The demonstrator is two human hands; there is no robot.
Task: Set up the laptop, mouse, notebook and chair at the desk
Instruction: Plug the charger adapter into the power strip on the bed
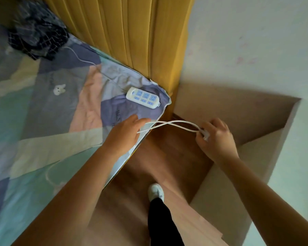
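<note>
1. Notably, none of the task's own things (laptop, mouse, notebook, chair) appeared in the head view, and no desk was visible either; their location could not be told from this moment.
2. The power strip point(143, 97) lay flat on the bed point(43, 107), close to the bed's corner, below the yellow curtain point(132, 32). Its long axis ran from upper left to lower right.
3. The white cord point(171, 123) left the strip's lower-right end, dropped over the bed edge, and crossed itself once in the span between the two hands, above the wooden floor point(167, 153).
4. The right hand point(215, 139) was closed around the white plug point(205, 135) at the cord's end; the fingers were curled tight on it, so the plug's prongs were hidden.
5. The left hand point(126, 134) rested at the bed edge with its fingers loosely extended, the cord running across them. Whether they pinched the cord or only touched it could not be told.
6. The left hand was the nearer one to the power strip, which lay just beyond its fingertips, up and slightly right. The right hand was well apart from the strip, out over the floor.
7. Judgement: the step in hand appeared to be gathering the cord so that power could be brought to the laptop.
8. Motion blur softened the dark checked cloth point(37, 32) at the far end of the bed. One shoe point(156, 191) and a dark trouser leg showed below. A wall outlet was not visible.
</note>
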